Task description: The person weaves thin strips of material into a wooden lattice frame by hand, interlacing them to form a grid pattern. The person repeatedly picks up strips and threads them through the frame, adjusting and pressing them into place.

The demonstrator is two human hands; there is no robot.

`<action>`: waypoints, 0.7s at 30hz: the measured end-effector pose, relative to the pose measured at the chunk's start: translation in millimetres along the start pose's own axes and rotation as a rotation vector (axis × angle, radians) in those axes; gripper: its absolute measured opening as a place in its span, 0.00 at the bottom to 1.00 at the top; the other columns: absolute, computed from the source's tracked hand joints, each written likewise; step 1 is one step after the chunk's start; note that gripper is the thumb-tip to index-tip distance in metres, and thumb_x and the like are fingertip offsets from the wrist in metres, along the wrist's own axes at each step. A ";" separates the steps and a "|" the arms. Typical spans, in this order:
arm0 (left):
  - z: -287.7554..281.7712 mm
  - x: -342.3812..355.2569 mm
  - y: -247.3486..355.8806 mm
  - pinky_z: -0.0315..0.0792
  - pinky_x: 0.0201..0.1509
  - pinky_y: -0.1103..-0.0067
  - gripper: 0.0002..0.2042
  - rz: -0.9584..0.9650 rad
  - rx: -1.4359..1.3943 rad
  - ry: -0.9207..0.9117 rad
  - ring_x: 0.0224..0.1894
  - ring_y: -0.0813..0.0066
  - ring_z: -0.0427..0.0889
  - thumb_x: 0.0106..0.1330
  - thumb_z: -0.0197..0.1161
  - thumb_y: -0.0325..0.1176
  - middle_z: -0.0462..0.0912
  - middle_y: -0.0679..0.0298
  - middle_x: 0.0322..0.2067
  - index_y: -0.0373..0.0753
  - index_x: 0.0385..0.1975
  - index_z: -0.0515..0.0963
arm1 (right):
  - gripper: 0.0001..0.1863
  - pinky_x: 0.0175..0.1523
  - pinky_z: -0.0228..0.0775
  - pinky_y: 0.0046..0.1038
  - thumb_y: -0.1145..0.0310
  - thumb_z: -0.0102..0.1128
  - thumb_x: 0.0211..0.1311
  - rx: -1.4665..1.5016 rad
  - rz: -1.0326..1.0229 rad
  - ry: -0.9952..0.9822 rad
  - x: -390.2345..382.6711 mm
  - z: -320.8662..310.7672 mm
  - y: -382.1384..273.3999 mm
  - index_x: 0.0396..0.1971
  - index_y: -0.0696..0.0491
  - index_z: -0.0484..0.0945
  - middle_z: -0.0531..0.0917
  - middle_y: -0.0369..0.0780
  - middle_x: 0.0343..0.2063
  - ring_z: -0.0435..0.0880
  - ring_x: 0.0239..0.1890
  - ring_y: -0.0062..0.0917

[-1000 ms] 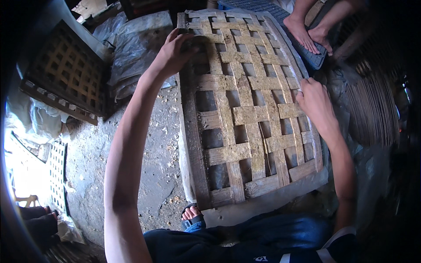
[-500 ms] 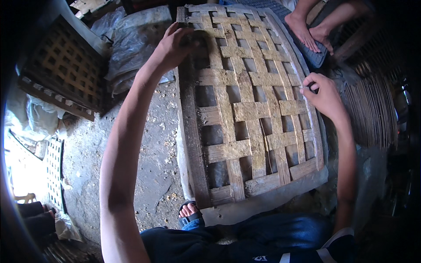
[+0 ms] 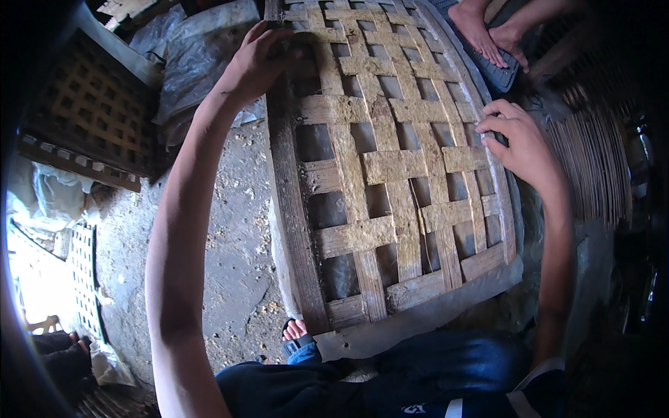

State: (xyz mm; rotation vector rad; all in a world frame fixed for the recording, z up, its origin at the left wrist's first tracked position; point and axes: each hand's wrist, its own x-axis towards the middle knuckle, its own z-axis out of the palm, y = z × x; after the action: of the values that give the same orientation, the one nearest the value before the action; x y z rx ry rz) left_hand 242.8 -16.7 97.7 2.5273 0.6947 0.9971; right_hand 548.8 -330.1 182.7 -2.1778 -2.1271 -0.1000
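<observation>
Rough concrete floor (image 3: 230,230), strewn with chips and dust, is seen bare to the left of a woven lattice panel (image 3: 390,174) that takes up the middle of the view. That strip of floor is bounded on the far left by a darker lattice frame (image 3: 90,118) leaning against the wall and, above, by crumpled plastic sheeting (image 3: 188,63). On the right, the panel's edge is crowded by a stack of thin slats (image 3: 592,167); at the top right, another person's bare feet (image 3: 488,31) rest just beside its upper corner. The near edge lies close above a sandalled foot (image 3: 300,333) and dark trousers.

The panel is made of wide, pale, rough strips crossed over and under one another, with dark square gaps between, and is framed by a thicker wooden rail on the left. The left hand (image 3: 261,59) is closed around the upper left rail. The right hand (image 3: 519,143) is set on the right edge, its fingers curled and pinched together; whether anything is held between them cannot be told.
</observation>
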 end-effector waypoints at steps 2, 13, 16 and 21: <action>1.0 0.3 -1.5 0.62 0.73 0.67 0.26 -0.028 0.015 -0.016 0.73 0.54 0.60 0.66 0.65 0.50 0.66 0.51 0.67 0.43 0.60 0.75 | 0.09 0.57 0.71 0.40 0.73 0.63 0.57 -0.085 0.025 -0.004 -1.2 -2.0 -8.0 0.37 0.56 0.85 0.79 0.42 0.51 0.78 0.51 0.39; 4.1 -1.2 -2.2 0.66 0.68 0.69 0.24 0.016 0.060 0.018 0.66 0.56 0.69 0.69 0.63 0.47 0.69 0.53 0.62 0.43 0.60 0.74 | 0.13 0.62 0.69 0.39 0.81 0.55 0.54 0.010 0.035 -0.070 -5.4 -3.6 -7.2 0.38 0.56 0.85 0.76 0.42 0.59 0.76 0.56 0.37; 3.5 -0.3 -3.3 0.68 0.69 0.66 0.27 0.011 0.038 -0.005 0.68 0.50 0.68 0.67 0.64 0.52 0.65 0.48 0.66 0.43 0.61 0.74 | 0.14 0.63 0.69 0.40 0.82 0.54 0.54 -0.046 -0.032 0.025 -4.5 -2.6 -2.8 0.38 0.56 0.85 0.75 0.42 0.60 0.75 0.58 0.38; 2.2 2.4 -11.1 0.66 0.70 0.66 0.27 0.024 0.020 -0.034 0.69 0.51 0.66 0.67 0.63 0.52 0.65 0.48 0.67 0.44 0.61 0.74 | 0.14 0.64 0.68 0.39 0.83 0.52 0.54 -0.153 0.011 -0.012 -3.6 -2.1 -7.5 0.37 0.57 0.84 0.74 0.42 0.62 0.74 0.60 0.38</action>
State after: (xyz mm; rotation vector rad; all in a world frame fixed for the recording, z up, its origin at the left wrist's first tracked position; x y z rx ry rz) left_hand 242.4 -6.5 92.2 2.5695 0.6698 0.9578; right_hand 541.3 -333.7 184.5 -2.2770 -2.1807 -0.2586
